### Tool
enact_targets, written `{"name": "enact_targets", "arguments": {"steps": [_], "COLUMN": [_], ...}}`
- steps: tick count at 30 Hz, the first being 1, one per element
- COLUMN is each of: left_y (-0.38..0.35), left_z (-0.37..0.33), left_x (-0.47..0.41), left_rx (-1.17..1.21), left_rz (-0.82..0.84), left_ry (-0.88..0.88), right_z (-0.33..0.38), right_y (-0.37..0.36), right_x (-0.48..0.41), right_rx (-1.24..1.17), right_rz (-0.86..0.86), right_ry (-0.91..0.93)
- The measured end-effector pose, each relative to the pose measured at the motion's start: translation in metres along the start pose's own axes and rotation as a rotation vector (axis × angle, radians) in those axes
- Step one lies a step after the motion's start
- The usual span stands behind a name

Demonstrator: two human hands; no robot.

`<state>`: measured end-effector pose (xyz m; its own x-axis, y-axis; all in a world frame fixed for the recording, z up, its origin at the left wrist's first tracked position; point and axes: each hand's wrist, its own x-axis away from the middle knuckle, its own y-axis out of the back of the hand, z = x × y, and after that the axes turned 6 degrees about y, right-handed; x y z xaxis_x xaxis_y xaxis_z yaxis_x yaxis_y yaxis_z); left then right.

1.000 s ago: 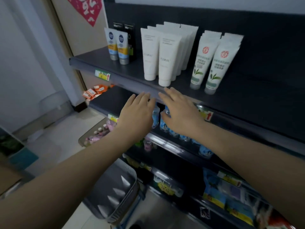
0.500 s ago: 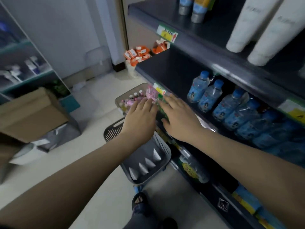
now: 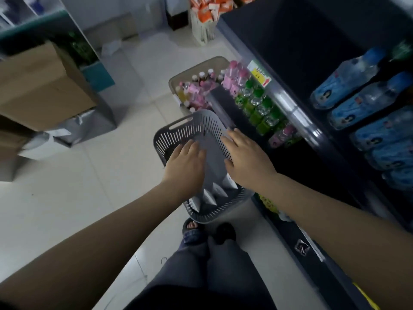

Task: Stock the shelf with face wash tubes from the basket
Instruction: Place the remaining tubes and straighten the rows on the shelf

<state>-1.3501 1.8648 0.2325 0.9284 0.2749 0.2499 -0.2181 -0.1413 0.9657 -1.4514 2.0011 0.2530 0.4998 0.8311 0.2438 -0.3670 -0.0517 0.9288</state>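
Over the grey basket at frame centre, left hand and right hand spread flat-fingered, empty, above white tubes.

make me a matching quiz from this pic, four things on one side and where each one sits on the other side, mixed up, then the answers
Things
1. face wash tubes
2. blue-labelled bottles
3. cardboard box
4. orange packs

Places
A. in the white slotted bin at the far end of the aisle
B. in the grey basket on the floor
C. on the dark shelf at the right
D. at the left, across the aisle from the shelf

Pairs: 1-B, 2-C, 3-D, 4-A
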Motion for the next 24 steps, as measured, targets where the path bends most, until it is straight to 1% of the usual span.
{"name": "enact_targets", "arguments": {"steps": [3,6,10,14,20,24], "left_y": [-0.029,-0.056,-0.091,-0.121,-0.164,-0.181], "left_z": [0.007,0.007,-0.001,-0.015,-0.032,-0.041], "left_x": [0.001,-0.001,-0.004,-0.015,-0.036,-0.051], "left_rx": [0.022,0.051,0.063,0.094,0.116,0.148], "left_rz": [0.074,0.128,0.180,0.218,0.314,0.318], "left_ry": [0.025,0.041,0.013,0.001,-0.037,-0.024], "right_z": [-0.008,-0.022,-0.046,-0.067,-0.084,-0.093], "right_y": [-0.027,-0.052,-0.089,-0.127,-0.172,-0.197], "right_x": [-0.007,-0.012,-0.016,-0.017,-0.024,-0.031], "right_rx": [-0.028,-0.100,-0.161,-0.261,-0.247,-0.218], "right_rz": [0.078,0.157,0.183,0.210,0.286,0.318], "right_ry": [-0.019,-0.107,-0.219,-0.264,-0.284,-0.325]}}
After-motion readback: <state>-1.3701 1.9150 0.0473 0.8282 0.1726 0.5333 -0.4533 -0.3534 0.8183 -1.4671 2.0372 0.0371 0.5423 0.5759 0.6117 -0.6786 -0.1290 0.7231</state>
